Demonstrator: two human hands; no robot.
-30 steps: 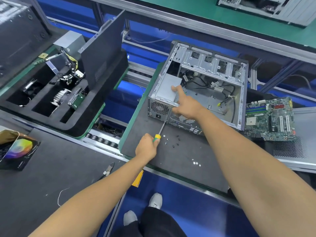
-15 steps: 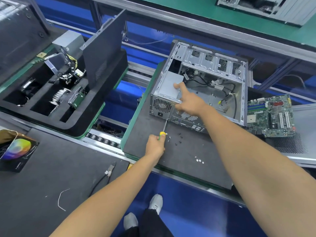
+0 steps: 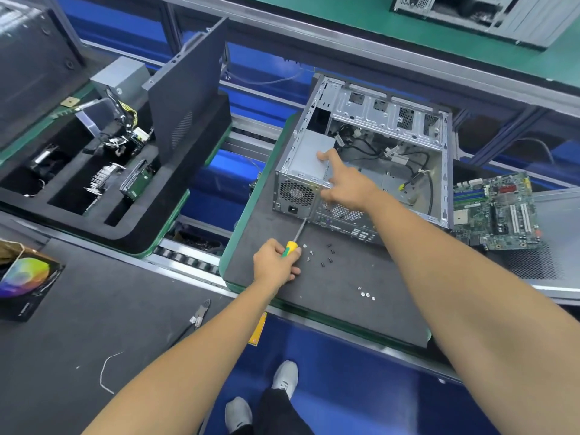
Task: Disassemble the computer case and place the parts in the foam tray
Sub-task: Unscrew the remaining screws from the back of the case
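The open metal computer case lies on its side on a dark mat. A grey power supply sits in its near left corner. My right hand rests on the power supply, thumb on its top and fingers over the case's rear edge. My left hand grips a screwdriver with a yellow and green handle; its tip meets the case's rear panel below the power supply. Several loose screws lie beside that hand. The black foam tray at left holds removed parts.
A green motherboard lies on a perforated side panel at right. A dark case panel stands upright in the foam tray. Small cutters and a colourful box lie on the near left bench. Another case sits beyond.
The view has shifted slightly. My left hand keeps the screwdriver against the rear panel, and my right hand stays on the power supply.
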